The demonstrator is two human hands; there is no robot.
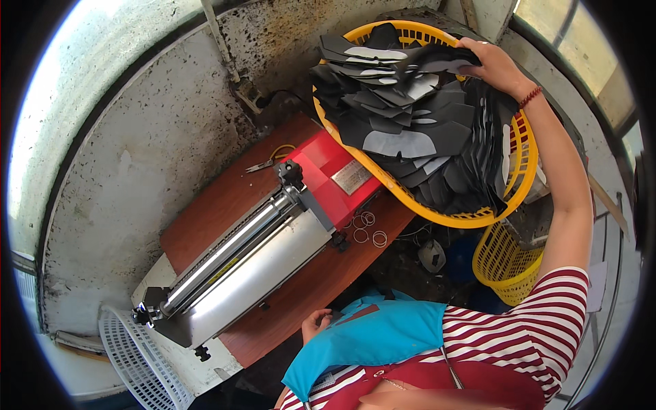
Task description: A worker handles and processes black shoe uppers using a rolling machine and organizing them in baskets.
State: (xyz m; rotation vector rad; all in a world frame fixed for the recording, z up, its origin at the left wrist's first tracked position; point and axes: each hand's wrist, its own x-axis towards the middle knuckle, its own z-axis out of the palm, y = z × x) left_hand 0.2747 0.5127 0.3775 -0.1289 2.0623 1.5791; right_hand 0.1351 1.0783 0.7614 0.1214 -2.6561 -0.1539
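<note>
At the far right my right arm reaches up to a big yellow plastic basket (526, 160). My right hand (488, 65) is closed on the end of some flat black cut pieces (444, 58) at the basket's far rim. More black pieces (403, 142), several with pale grey patches, fill the basket in loose stacks. My left hand (316, 322) is low in front of my body at the table's near edge, fingers curled. The blue apron (383, 331) hides part of it, and whatever it may hold cannot be made out.
A roller machine (266, 266) with a red end housing (328, 171) stands on the brown table (205, 225). Metal rings (365, 225) and yellow-handled snips (263, 165) lie near it. A smaller yellow basket (502, 266) is at lower right, a white basket (137, 355) at lower left.
</note>
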